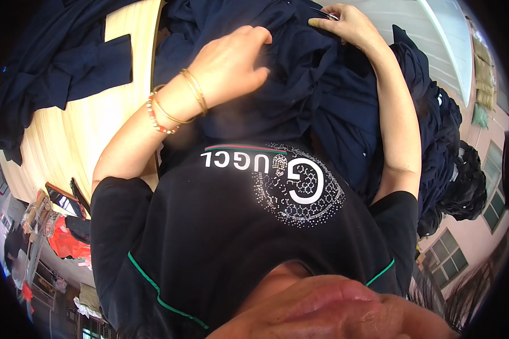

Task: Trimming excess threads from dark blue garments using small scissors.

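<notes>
Dark navy cloth (288, 79) lies in loose folds in front of me and over my lap. My left hand (232, 62), with gold bangles and a beaded bracelet at its wrist, is over the left part of this cloth. Its thumb and forefinger stand apart with nothing seen between them; the other fingers are curled and partly hidden. At the far right of the cloth, my right hand (353, 25) is closed around a small metal tool (326, 14), whose slim shape resembles thread snips. Part of that tool is hidden by the fingers.
A pale wooden table (102, 124) is at my left, with more navy cloth pieces (90, 68) on it. Heaped dark garments (435, 130) rise at my right beside a whitish panel (435, 39). Red bags (68, 240) are at the lower left.
</notes>
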A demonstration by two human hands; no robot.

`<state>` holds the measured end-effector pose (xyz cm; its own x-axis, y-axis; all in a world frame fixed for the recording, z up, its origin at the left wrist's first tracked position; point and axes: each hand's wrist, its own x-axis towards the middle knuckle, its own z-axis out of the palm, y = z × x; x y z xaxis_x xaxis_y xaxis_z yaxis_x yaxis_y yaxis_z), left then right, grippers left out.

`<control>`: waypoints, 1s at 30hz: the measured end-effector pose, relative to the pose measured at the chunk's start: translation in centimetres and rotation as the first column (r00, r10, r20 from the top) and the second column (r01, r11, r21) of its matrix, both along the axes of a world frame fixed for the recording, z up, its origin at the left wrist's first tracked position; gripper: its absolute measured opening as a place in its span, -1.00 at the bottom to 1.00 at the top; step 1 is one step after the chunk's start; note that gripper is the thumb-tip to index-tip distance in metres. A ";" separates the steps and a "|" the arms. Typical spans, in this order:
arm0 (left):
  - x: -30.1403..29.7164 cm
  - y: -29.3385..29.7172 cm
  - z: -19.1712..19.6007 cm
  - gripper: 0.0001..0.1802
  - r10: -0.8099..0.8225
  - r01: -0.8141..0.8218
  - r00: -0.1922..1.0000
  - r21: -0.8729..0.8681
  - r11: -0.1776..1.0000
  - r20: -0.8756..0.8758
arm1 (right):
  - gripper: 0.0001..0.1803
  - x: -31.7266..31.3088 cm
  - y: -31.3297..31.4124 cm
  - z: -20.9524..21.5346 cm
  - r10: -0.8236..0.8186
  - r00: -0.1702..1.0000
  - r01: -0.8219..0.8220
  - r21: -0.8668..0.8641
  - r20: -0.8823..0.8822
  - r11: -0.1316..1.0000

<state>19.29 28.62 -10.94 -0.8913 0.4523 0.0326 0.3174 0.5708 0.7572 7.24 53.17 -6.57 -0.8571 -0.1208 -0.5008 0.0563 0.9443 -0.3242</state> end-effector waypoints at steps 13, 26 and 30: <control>-1.2 -2.2 1.7 -0.78 0.095 -0.085 0.995 0.279 0.957 -0.023 | -0.70 1.8 6.9 4.7 -0.127 0.979 0.017 -0.554 -0.160 0.832; -0.4 -10.8 3.2 -0.72 0.063 -0.083 0.988 0.142 0.986 0.143 | -0.72 10.4 8.6 8.5 0.357 0.934 -0.351 -0.219 -0.013 0.910; -1.5 -9.1 4.1 -0.67 0.058 -0.059 0.998 -0.061 0.996 -0.015 | -0.68 7.4 8.7 8.2 0.353 0.891 -0.427 -0.261 -0.286 0.866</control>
<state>17.79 19.50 -6.88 -0.9160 0.4009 0.0185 0.2918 0.6338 0.7163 14.67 61.86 1.62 -0.7900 -0.5846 -0.1846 -0.4033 0.7224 -0.5618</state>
